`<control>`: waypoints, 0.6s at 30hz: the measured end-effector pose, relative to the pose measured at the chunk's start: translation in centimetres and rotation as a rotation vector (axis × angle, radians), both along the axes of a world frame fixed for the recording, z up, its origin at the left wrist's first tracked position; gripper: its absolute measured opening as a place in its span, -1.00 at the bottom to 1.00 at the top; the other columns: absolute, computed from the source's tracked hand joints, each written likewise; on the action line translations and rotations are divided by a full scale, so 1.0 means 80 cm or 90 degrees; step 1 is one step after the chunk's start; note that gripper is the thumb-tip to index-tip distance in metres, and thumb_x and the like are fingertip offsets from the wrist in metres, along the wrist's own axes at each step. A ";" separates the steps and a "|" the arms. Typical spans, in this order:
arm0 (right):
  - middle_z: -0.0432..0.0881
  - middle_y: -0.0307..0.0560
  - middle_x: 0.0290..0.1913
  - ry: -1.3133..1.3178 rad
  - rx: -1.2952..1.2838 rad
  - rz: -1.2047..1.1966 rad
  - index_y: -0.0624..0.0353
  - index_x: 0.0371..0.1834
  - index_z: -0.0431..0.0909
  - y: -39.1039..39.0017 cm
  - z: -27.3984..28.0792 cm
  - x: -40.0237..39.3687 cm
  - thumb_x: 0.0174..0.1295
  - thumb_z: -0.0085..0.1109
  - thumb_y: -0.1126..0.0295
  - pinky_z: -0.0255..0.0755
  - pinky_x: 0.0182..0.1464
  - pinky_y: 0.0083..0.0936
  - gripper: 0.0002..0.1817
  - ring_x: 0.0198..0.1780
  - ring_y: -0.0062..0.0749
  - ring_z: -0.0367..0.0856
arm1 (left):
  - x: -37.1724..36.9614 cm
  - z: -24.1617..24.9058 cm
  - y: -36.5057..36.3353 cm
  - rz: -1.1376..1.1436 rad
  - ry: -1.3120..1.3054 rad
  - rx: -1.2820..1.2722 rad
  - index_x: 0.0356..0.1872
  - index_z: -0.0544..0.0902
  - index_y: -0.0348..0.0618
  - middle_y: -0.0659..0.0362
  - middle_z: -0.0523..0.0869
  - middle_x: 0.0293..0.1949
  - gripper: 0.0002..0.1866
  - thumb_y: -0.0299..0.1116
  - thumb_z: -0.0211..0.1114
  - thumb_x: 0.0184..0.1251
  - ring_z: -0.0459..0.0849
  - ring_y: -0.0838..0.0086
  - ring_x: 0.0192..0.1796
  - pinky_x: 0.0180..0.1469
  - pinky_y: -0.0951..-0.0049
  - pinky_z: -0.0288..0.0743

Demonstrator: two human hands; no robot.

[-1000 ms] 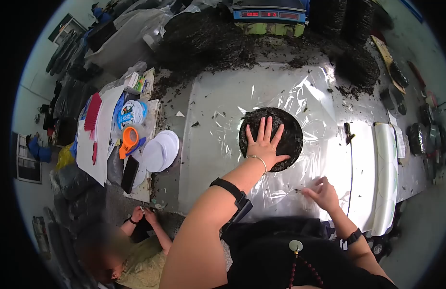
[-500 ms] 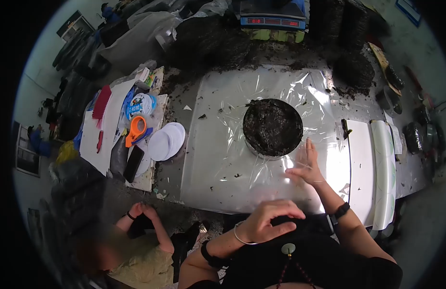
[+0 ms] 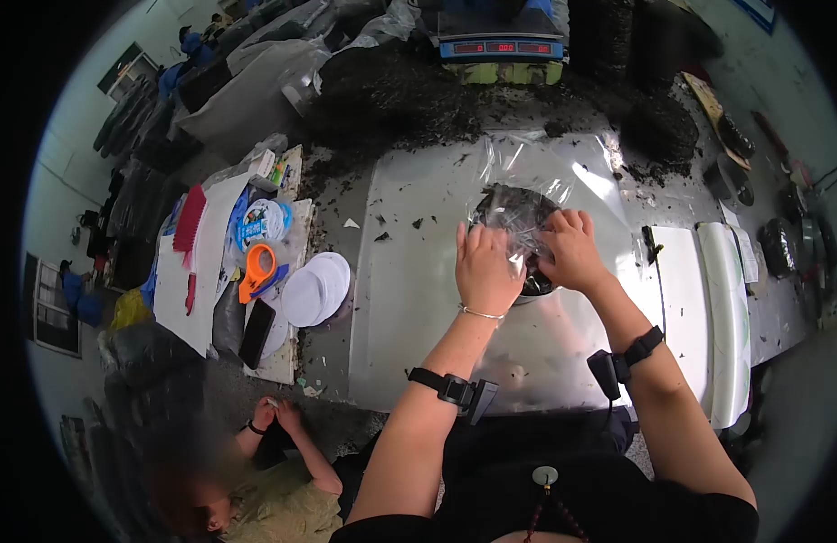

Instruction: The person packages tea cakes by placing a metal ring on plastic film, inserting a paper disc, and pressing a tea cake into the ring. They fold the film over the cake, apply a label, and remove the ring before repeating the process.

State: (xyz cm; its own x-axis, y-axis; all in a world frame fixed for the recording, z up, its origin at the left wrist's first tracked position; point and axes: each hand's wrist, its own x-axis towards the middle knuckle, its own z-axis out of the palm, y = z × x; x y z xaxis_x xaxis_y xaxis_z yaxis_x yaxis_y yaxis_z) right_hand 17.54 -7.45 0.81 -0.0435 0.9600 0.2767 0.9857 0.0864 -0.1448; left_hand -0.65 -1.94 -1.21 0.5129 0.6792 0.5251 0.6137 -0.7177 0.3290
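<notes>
A round tin [image 3: 539, 288] full of dark, moist leafy material stands on the pale work surface. Clear plastic film [image 3: 527, 167] is folded over the dark material and spreads out behind it. My left hand [image 3: 491, 271] lies on the film at the tin's near left side, with its fingers bent onto it. On the right, my right hand [image 3: 574, 251] has its fingers curled at the film over the tin's right edge. Both hands are on the film, and their fingertips are partly hidden by it and by the glare.
A digital scale [image 3: 501, 47] stands at the back. To the left are white discs [image 3: 317, 288], an orange tape dispenser [image 3: 260, 262], a phone [image 3: 256, 333] and a red brush [image 3: 190, 217]. A plastic roll [image 3: 723, 326] lies right. Another person [image 3: 283, 489] sits lower left.
Both my hands have moved forward to the tin. The film that lay flat under the tin is now drawn up over its dark contents.
</notes>
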 end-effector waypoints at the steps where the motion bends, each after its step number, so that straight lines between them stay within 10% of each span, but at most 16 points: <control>1: 0.66 0.13 0.06 0.202 -0.020 0.046 0.17 0.18 0.67 0.000 0.002 -0.003 0.03 0.37 0.27 0.27 0.41 -0.13 -0.43 0.17 -0.01 0.56 | 0.004 0.004 0.004 -0.059 0.106 -0.047 -0.19 0.67 -0.25 -0.01 0.74 -0.18 -0.62 -0.19 0.49 0.08 0.65 0.04 0.10 0.38 0.03 0.43; 3: 0.64 0.23 0.15 0.603 -0.051 0.143 0.26 0.22 0.63 0.010 0.001 -0.008 0.09 0.32 0.26 0.37 0.40 -0.16 -0.42 0.21 0.08 0.59 | 0.014 -0.013 -0.009 -0.114 0.103 -0.213 -0.34 0.73 -0.14 0.04 0.76 -0.30 -0.75 -0.22 0.46 0.02 0.71 0.11 -0.10 0.22 0.03 0.51; 7: 0.61 0.17 0.30 0.393 -0.117 -0.008 0.30 0.34 0.53 0.003 -0.006 -0.037 0.33 0.11 0.42 0.43 0.40 -0.13 -0.51 0.30 0.08 0.58 | -0.003 0.046 0.008 -0.233 0.184 -0.306 -0.24 0.72 -0.16 0.02 0.76 -0.14 -0.63 -0.12 0.54 0.03 0.71 0.14 0.00 0.16 0.15 0.49; 10: 0.57 0.05 0.37 0.220 -0.073 0.055 0.24 0.32 0.56 0.006 -0.029 -0.026 0.31 0.15 0.45 0.32 0.53 -0.09 -0.52 0.36 -0.07 0.55 | -0.071 0.018 -0.008 -0.098 -0.212 -0.139 0.31 0.53 -0.30 -0.18 0.59 0.27 -0.12 -0.13 0.69 -0.07 0.58 0.02 0.30 0.37 0.09 0.41; 14: 0.58 -0.02 0.38 0.196 -0.117 0.105 0.18 0.35 0.56 0.014 -0.024 -0.025 0.18 0.23 0.50 0.32 0.55 -0.07 -0.43 0.37 -0.12 0.57 | -0.035 0.003 0.056 -0.129 -0.149 -0.344 0.66 -0.36 -0.27 -0.32 0.22 0.56 0.59 -0.20 0.79 -0.22 0.30 -0.13 0.56 0.56 -0.01 0.24; 18: 0.63 0.05 0.30 0.264 -0.170 0.183 0.16 0.21 0.64 0.011 -0.024 -0.002 0.00 0.39 0.46 0.33 0.55 -0.05 -0.42 0.36 0.02 0.57 | 0.005 0.000 0.077 -0.290 -0.162 -0.265 0.20 0.59 -0.09 0.10 0.66 -0.12 -0.26 -0.35 0.66 -0.14 0.67 0.21 -0.02 0.52 -0.01 0.36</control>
State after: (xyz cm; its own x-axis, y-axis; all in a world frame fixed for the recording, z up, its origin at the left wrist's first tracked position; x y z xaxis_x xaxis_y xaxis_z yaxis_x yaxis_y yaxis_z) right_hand 17.40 -6.54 -1.12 -0.2522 0.9647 0.0754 0.7837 0.2494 -0.5688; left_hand -0.24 4.24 -1.22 0.6912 0.5959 0.4088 0.1461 -0.6692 0.7285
